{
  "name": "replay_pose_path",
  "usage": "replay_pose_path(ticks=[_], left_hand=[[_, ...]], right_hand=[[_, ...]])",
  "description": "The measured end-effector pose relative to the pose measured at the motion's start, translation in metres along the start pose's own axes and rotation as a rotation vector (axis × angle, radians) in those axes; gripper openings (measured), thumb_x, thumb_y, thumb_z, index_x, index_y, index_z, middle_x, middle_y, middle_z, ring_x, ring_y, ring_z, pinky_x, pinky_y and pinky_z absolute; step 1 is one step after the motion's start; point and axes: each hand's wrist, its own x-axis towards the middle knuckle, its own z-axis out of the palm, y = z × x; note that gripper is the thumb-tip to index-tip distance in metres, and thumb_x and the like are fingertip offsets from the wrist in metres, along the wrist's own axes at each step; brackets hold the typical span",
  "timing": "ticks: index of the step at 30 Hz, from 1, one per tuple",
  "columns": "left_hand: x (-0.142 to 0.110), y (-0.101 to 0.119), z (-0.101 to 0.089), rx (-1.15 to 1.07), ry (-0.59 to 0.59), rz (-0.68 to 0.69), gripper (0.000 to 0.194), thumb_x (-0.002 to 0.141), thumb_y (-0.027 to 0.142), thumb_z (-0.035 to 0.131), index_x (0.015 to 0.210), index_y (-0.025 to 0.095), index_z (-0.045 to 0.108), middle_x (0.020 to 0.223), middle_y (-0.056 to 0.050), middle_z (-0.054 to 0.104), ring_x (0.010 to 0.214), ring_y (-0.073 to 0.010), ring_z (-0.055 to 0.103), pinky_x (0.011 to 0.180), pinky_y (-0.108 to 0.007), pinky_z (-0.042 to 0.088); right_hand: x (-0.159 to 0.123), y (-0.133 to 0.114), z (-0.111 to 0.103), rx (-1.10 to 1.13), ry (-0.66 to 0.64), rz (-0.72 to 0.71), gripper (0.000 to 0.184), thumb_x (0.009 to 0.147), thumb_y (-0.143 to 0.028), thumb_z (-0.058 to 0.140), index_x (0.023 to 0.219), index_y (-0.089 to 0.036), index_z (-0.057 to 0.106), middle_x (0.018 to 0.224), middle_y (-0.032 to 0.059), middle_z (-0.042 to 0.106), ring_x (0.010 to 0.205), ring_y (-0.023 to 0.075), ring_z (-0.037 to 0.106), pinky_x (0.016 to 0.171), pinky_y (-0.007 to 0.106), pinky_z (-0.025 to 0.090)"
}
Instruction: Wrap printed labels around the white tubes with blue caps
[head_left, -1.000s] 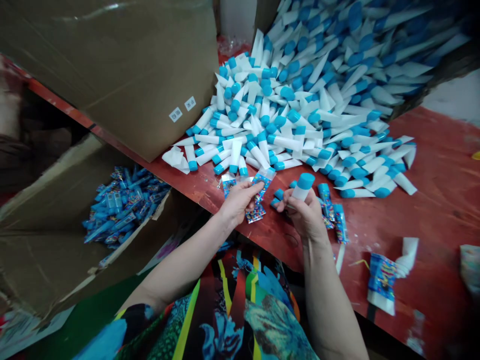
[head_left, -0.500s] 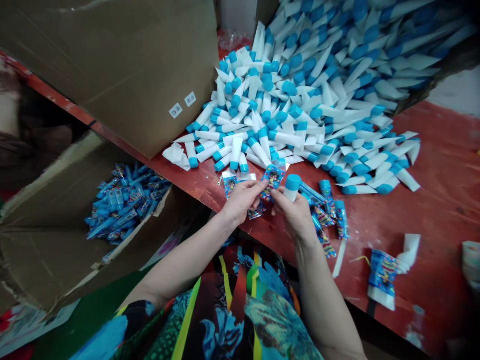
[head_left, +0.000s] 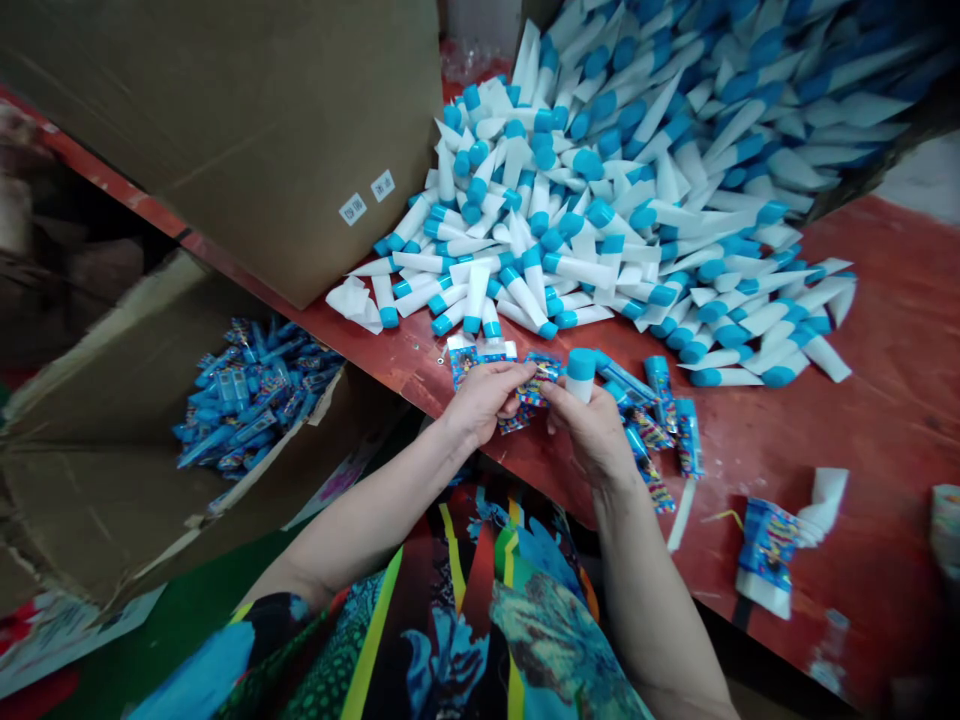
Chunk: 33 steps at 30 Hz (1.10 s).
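Observation:
My left hand (head_left: 481, 402) pinches the left side of a small blue printed plastic sleeve (head_left: 541, 370). My right hand (head_left: 594, 432) holds a white tube with a blue cap (head_left: 580, 372), cap upward, and its thumb and finger also meet the sleeve's right edge. The tube is beside the sleeve, not in it. More flat printed sleeves (head_left: 463, 358) lie on the table just beyond and under my left hand. To the right of my right hand is a small heap of tubes in printed sleeves (head_left: 688, 440).
A big pile of white tubes with blue caps (head_left: 525, 250) covers the back of the red table (head_left: 885, 400). One cardboard box (head_left: 300, 120) stands back left. A lower open box (head_left: 97, 430) holds wrapped tubes (head_left: 240, 400). A stack of printed sleeves (head_left: 769, 550) lies at right.
The sleeve between my hands has tipped from standing up to lying flatter. My right hand has shifted slightly, still with the tube. The whole view has moved a little.

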Motion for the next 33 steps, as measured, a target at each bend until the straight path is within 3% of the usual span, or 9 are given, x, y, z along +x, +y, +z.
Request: replay_pose_path(ticks=[6,13,16,19,27,30,33], left_hand=[[-0.003,-0.002,0.005,-0.022,0.086,0.023,0.043,0.094,0.024,0.094,0.064,0.016,0.063,0.050,0.006,0.045,0.045,-0.0038,0.036,0.050,-0.020,0.022],[-0.005,-0.006,0.005,-0.029,0.023,-0.029,0.050,0.107,0.031,0.081,0.064,0.017,0.061,0.048,0.005,0.046,0.041,-0.0044,0.035,0.047,-0.022,0.021],[-0.004,-0.003,0.005,-0.038,-0.005,-0.046,0.048,0.110,0.025,0.076,0.065,0.016,0.063,0.052,0.003,0.052,0.040,-0.0039,0.038,0.045,-0.022,0.020],[-0.005,0.000,0.006,-0.053,0.029,-0.006,0.047,0.107,0.014,0.076,0.063,0.016,0.060,0.050,0.005,0.049,0.039,-0.0028,0.037,0.045,-0.021,0.021],[0.001,-0.005,0.011,-0.092,0.099,0.018,0.049,0.108,0.016,0.077,0.063,0.016,0.059,0.048,0.005,0.048,0.039,-0.0034,0.036,0.045,-0.021,0.020],[0.002,-0.008,0.010,-0.125,0.111,0.010,0.050,0.109,0.015,0.075,0.062,0.017,0.057,0.049,0.006,0.047,0.039,-0.0031,0.035,0.045,-0.020,0.020],[0.003,-0.010,0.009,-0.163,0.171,0.041,0.052,0.106,0.016,0.080,0.061,0.017,0.053,0.051,0.007,0.047,0.040,-0.0020,0.034,0.045,-0.019,0.020]], right_hand=[[-0.002,0.001,0.007,0.023,0.016,-0.005,0.049,0.082,-0.069,0.099,0.076,-0.030,0.070,0.052,-0.0062,0.054,0.049,0.0182,0.046,0.053,0.037,0.043],[-0.005,-0.001,0.007,0.036,-0.014,-0.011,0.053,0.083,-0.071,0.099,0.076,-0.028,0.068,0.053,-0.0068,0.053,0.049,0.0161,0.046,0.052,0.036,0.044],[-0.006,-0.001,0.006,0.012,-0.022,-0.026,0.056,0.081,-0.075,0.100,0.074,-0.028,0.069,0.053,-0.0061,0.053,0.050,0.0169,0.047,0.051,0.036,0.043],[-0.007,0.001,0.006,-0.011,-0.008,-0.023,0.057,0.079,-0.078,0.100,0.077,-0.028,0.071,0.053,-0.0060,0.054,0.051,0.0177,0.048,0.052,0.037,0.044],[-0.008,0.006,0.012,0.129,-0.033,0.054,0.057,0.083,-0.075,0.097,0.083,-0.028,0.066,0.056,-0.0097,0.047,0.049,0.0134,0.036,0.049,0.034,0.043],[-0.011,0.010,0.009,0.157,0.005,0.031,0.052,0.085,-0.069,0.097,0.095,-0.027,0.069,0.059,-0.0123,0.046,0.050,0.0120,0.034,0.050,0.031,0.043],[-0.016,0.015,0.000,0.154,-0.019,-0.070,0.055,0.095,-0.079,0.085,0.108,-0.027,0.070,0.066,-0.0113,0.050,0.049,0.0119,0.035,0.049,0.030,0.042]])
